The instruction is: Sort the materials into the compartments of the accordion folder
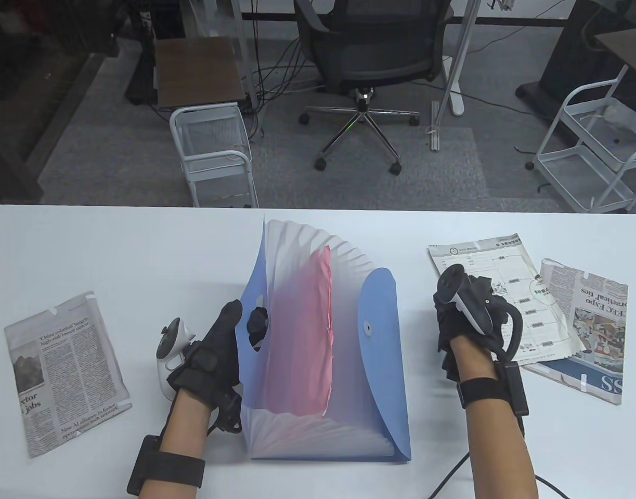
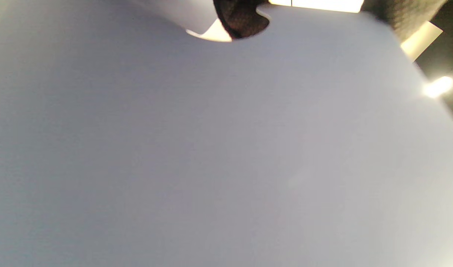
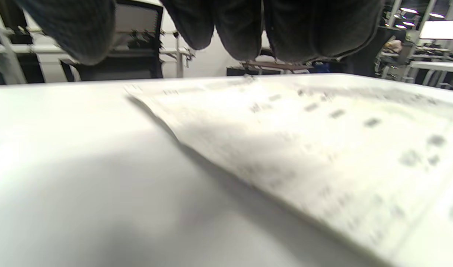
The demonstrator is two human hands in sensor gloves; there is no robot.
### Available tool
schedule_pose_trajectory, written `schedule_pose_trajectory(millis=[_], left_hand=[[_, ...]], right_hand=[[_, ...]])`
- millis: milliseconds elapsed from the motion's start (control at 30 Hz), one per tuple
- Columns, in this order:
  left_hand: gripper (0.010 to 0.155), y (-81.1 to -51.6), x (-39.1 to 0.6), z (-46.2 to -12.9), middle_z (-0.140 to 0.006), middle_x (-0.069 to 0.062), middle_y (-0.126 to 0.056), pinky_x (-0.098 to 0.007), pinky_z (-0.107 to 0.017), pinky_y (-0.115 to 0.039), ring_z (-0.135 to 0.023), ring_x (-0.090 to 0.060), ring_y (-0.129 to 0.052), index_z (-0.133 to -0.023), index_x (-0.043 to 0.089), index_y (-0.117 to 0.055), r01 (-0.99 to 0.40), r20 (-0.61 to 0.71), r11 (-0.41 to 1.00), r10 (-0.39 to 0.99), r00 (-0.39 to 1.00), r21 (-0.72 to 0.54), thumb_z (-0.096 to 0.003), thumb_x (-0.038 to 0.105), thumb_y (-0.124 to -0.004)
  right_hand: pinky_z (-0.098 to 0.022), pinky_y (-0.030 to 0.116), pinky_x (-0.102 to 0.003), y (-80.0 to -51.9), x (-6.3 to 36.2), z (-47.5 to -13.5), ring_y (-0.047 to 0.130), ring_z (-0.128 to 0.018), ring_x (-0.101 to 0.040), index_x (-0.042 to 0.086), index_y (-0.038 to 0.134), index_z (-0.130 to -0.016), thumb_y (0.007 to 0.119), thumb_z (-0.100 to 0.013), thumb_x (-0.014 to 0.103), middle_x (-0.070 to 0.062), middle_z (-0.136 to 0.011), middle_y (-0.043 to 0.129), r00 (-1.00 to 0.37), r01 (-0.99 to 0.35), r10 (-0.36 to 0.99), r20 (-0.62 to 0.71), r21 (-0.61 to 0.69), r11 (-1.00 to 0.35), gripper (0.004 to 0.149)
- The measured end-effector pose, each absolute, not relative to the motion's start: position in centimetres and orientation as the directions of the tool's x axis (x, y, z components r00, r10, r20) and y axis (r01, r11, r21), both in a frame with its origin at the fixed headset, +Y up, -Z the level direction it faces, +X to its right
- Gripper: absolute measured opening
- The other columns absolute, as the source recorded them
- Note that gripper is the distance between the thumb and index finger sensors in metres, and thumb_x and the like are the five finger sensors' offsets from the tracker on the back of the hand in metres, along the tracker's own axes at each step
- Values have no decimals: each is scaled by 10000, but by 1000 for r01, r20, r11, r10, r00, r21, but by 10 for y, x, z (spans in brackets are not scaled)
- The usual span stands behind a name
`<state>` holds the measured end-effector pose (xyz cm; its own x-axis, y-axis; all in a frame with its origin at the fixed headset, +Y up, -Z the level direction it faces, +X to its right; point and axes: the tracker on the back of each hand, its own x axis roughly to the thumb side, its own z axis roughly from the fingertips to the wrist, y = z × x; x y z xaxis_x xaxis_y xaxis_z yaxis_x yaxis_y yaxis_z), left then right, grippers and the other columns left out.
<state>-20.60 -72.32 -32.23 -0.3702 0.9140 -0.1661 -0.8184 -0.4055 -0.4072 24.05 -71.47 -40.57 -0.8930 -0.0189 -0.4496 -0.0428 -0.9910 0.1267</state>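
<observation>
A blue accordion folder (image 1: 380, 364) stands fanned open at the table's middle, with a pink sheet (image 1: 302, 332) in one of its pockets. My left hand (image 1: 229, 338) grips the folder's front cover (image 2: 211, 148) at its notch, a fingertip (image 2: 241, 16) showing through the cutout. My right hand (image 1: 453, 317) hovers with curled fingers (image 3: 234, 26) just above the left edge of a printed form sheet (image 1: 510, 296), which also shows in the right wrist view (image 3: 304, 141). It holds nothing that I can see.
A newspaper clipping (image 1: 63, 369) lies at the left. A second newspaper (image 1: 593, 332) lies under the form sheet at the right. A cable (image 1: 453, 473) trails from my right wrist. Beyond the table's far edge stand a chair (image 1: 370, 67) and wire carts (image 1: 213, 150).
</observation>
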Motion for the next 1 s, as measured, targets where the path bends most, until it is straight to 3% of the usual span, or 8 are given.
schedule_pose_trajectory(millis=[167, 267, 567, 733, 1000], left_hand=[[682, -723, -206, -323, -1184, -357, 27, -753, -606, -200, -982, -649, 30, -985, 141, -653, -817, -168, -407, 913, -372, -408, -655, 735, -591], [681, -723, -206, -322, -1184, -356, 26, -750, -608, -198, -983, -647, 30, -985, 141, -653, -818, -168, -406, 914, -370, -408, -656, 734, -591], [683, -723, -205, -323, -1184, -356, 28, -750, -606, -198, -982, -647, 32, -986, 140, -652, -817, -169, -406, 914, -369, -409, -657, 735, -588], [684, -724, -204, -323, -1184, -356, 28, -749, -607, -196, -983, -645, 34, -986, 141, -652, -819, -168, -403, 915, -367, -409, -658, 736, -585], [681, -724, -204, -323, -1183, -354, 28, -749, -606, -195, -982, -645, 34, -986, 141, -651, -817, -168, -405, 914, -369, -409, -658, 734, -585]], right_hand=[[-638, 671, -647, -740, 252, -410, 645, -959, -563, 143, 457, -1116, 682, -534, 641, -246, -1148, 515, -873, -34, -58, -485, 178, -983, 798], [-624, 696, -632, -752, 253, -412, 716, -913, -552, 147, 510, -1095, 700, -529, 613, -240, -1106, 608, -863, -28, -79, -499, 205, -978, 757], [-527, 825, -556, -751, 234, -419, 868, -786, -535, 154, 665, -1004, 723, -564, 491, -229, -1027, 738, -871, 116, -197, -451, 202, -972, 558], [-485, 865, -528, -751, 221, -421, 918, -742, -506, 209, 752, -884, 791, -557, 391, -193, -983, 800, -877, 174, -239, -417, 188, -967, 376], [-476, 882, -501, -747, 225, -416, 942, -733, -466, 171, 701, -885, 743, -567, 382, -224, -947, 812, -863, 191, -276, -424, 233, -954, 384]])
